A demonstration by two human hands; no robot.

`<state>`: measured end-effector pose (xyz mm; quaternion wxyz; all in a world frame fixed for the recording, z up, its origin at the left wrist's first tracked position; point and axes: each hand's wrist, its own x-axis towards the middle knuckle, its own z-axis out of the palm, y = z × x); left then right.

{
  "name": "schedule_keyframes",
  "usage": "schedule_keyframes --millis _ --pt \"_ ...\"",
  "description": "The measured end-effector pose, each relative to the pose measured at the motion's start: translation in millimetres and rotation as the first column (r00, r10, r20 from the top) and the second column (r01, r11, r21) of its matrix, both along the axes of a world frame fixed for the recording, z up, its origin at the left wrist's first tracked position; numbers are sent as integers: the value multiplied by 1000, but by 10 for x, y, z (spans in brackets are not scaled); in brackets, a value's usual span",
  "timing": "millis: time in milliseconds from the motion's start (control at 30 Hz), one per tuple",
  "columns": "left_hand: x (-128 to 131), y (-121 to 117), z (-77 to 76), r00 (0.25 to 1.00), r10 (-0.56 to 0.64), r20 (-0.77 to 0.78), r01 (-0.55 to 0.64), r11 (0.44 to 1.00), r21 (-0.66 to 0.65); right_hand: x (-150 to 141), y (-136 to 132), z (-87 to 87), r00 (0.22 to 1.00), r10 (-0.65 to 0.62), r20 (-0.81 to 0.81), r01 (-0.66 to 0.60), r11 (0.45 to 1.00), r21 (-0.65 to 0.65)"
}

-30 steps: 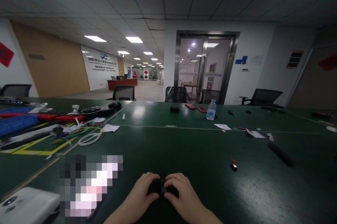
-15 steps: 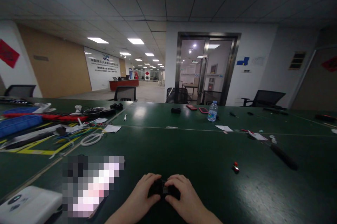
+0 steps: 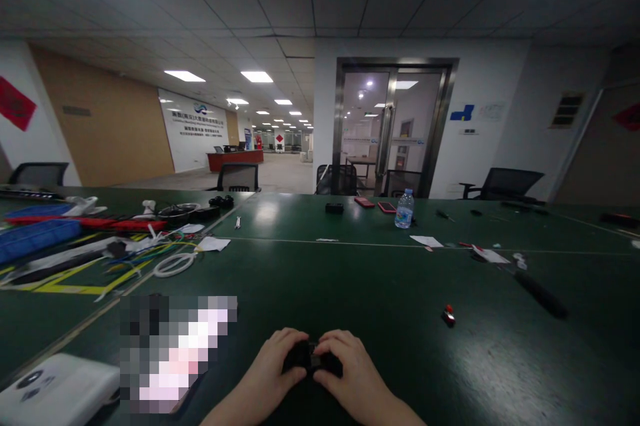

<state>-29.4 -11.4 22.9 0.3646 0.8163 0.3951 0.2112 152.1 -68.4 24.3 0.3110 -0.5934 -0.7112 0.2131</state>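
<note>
Both of my hands rest on the green table [image 3: 350, 279] near its front edge, curled around one small black object [image 3: 311, 357]. My left hand [image 3: 273, 366] grips its left side with fingers bent over the top. My right hand [image 3: 347, 369] grips its right side the same way. Most of the black object is hidden under my fingers, so its shape is unclear.
A white device [image 3: 55, 389] and a blurred patch lie at the front left. A small red part [image 3: 449, 315] and a black cylinder [image 3: 540, 294] lie to the right. Cables, a white ring [image 3: 173, 264] and tools crowd the far left. A water bottle [image 3: 404, 209] stands at the back.
My hands stay wrapped on the black object with only slight finger shifts. The view has drifted a little.
</note>
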Motion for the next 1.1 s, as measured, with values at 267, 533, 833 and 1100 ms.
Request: schedule_keyframes --millis 267,533,833,1100 --pt "-20 21 -66 999 -34 0 34 999 22 8 -25 32 1000 4 -17 -5 1000 -28" --pt "-9 23 -46 1000 -29 -6 29 999 13 25 -27 65 987 -55 -149 50 998 -35" --pt "-6 -24 60 1000 -19 -11 19 999 -28 57 -19 31 951 -150 -270 151 988 -19" --pt "-2 -7 34 1000 -11 -13 11 1000 -16 119 26 -33 913 -211 -350 239 970 41"
